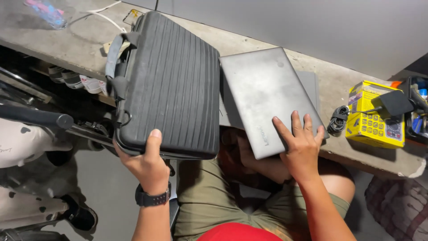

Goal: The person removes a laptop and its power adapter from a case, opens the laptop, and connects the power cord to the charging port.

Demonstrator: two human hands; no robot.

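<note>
My left hand grips the near edge of a black ribbed laptop case that lies on the concrete bench and overhangs its front edge. A dark watch is on that wrist. My right hand rests flat, fingers spread, on the near corner of a closed grey laptop. The laptop lies tilted beside the case and also sticks out over the bench edge. A second grey slab shows underneath the laptop.
A coiled black cable and a yellow box with a black charger brick on it sit at the right. White cable lies at the far left. Shoes and metal bars are under the bench.
</note>
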